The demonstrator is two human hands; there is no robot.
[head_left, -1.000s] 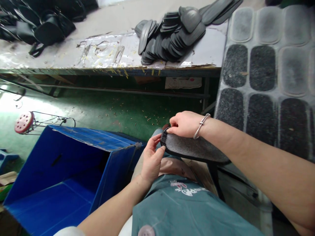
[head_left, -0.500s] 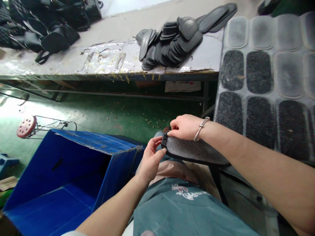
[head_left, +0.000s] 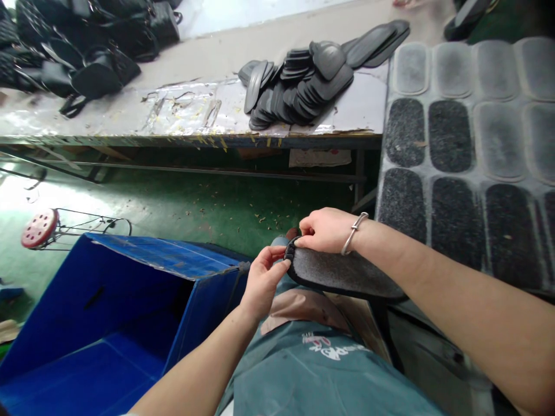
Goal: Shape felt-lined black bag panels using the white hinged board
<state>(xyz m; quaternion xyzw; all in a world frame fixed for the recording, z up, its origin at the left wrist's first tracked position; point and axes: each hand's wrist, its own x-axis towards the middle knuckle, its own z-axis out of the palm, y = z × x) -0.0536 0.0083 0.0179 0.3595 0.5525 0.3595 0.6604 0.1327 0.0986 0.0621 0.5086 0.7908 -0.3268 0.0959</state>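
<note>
A: Where is the pad (head_left: pixel 338 268)?

B: In front of the apron (head_left: pixel 329 370), above the lap, its dark rim partly in view. The wrist of the right hand (head_left: pixel 327 230) crosses over it.

A: How is each grip?

B: The right is narrow, thumb and fingers pinching the pad's end. The left hand (head_left: pixel 263 280) is narrow too, thumb and fingertips on that same end, at the black gathered edge.

A: Anything on the right wrist?

B: A silvery bangle (head_left: pixel 355 231).

A: And around them?

B: A board (head_left: pixel 426 179) stands to the right, with rows of rounded pads, some pale, some speckled black. On the table (head_left: pixel 208 52) beyond lies a heap (head_left: pixel 295 92) of dark, overlapping pieces; farther left, black bags (head_left: pixel 104 66).

A: Lower down?

B: An open blue box (head_left: pixel 145 252) near the left arm, and a red-topped stool (head_left: pixel 40 228) past it on the green floor (head_left: pixel 208 214).
</note>
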